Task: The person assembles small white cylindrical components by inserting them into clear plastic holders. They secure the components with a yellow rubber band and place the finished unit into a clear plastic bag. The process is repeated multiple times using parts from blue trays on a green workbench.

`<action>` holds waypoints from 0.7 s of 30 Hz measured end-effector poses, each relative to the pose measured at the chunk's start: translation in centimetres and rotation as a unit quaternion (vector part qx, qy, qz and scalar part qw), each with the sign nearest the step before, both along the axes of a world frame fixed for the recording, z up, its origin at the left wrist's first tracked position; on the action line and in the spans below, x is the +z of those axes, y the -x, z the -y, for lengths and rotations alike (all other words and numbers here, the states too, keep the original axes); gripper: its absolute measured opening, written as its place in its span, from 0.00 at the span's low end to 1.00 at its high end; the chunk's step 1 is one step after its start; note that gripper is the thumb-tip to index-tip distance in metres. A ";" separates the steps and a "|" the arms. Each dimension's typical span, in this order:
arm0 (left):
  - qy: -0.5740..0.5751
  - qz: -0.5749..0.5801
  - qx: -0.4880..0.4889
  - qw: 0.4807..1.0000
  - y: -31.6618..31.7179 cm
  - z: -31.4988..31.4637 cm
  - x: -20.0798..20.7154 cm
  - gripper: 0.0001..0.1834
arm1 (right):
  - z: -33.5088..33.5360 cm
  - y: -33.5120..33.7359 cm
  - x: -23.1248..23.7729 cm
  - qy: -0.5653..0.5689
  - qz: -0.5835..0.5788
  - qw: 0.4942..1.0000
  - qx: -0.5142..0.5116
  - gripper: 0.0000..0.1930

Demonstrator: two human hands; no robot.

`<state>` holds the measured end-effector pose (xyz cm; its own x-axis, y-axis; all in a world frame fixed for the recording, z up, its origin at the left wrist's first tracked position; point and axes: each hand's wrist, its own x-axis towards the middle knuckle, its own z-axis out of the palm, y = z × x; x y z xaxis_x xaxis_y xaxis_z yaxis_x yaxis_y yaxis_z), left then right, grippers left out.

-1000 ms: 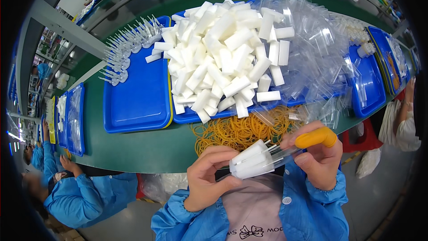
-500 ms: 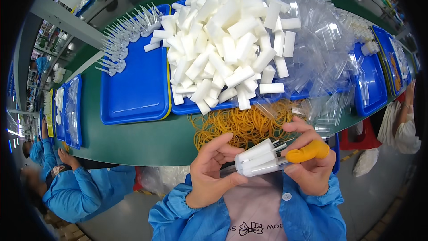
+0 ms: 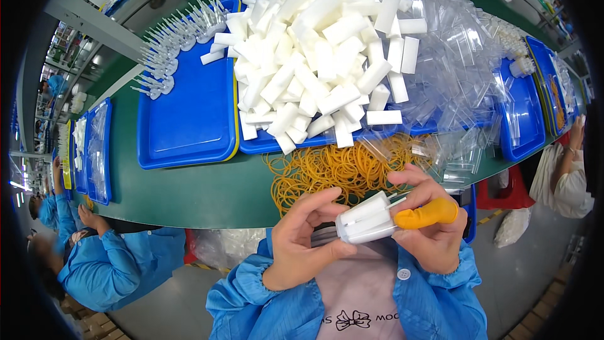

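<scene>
Between my hands, in front of my chest, is a bundle of white foam blocks [image 3: 371, 219] set around a white plastic base with thin rods. My left hand [image 3: 299, 242] is closed around its base end, thumb below and fingers above. At the rod end my right hand [image 3: 437, 239] grips the bundle, a yellow finger cot [image 3: 428, 215] covering one finger that presses against the blocks. Some clear plastic seems to wrap the blocks, but its edges are hard to make out. Just beyond my hands lies a heap of yellow rubber bands [image 3: 327, 176].
A big pile of white foam blocks [image 3: 308, 56] fills a blue tray, beside clear plastic sleeves [image 3: 453, 56]. Pronged white parts [image 3: 160, 63] stand along the left blue tray [image 3: 187, 132]. Co-workers sit at left, one in a blue smock [image 3: 126, 267], and at right.
My right hand has moved a little left, closer to my left hand. The clear plastic that stuck out at the rod end now shows less. The view has shifted slightly.
</scene>
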<state>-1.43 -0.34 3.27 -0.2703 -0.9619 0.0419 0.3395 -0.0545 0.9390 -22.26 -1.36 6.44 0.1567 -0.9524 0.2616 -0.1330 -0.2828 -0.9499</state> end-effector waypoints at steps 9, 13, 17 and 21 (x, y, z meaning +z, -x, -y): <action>-0.021 -0.106 0.055 0.993 0.5 1.3 -0.4 0.36 | 1.5 0.9 2.4 0.046 -0.083 0.994 -0.063 0.16; -0.066 -0.093 0.121 0.986 -0.4 1.3 -0.4 0.36 | 1.4 3.7 2.0 0.078 -0.331 0.935 -0.098 0.14; -0.063 -0.085 0.158 0.982 -0.2 1.7 0.3 0.37 | 1.2 3.3 0.1 0.085 -0.517 0.843 -0.125 0.13; -0.061 -0.084 0.154 0.983 -0.3 1.7 0.4 0.37 | 1.4 2.4 -1.2 0.072 -0.559 0.815 -0.133 0.14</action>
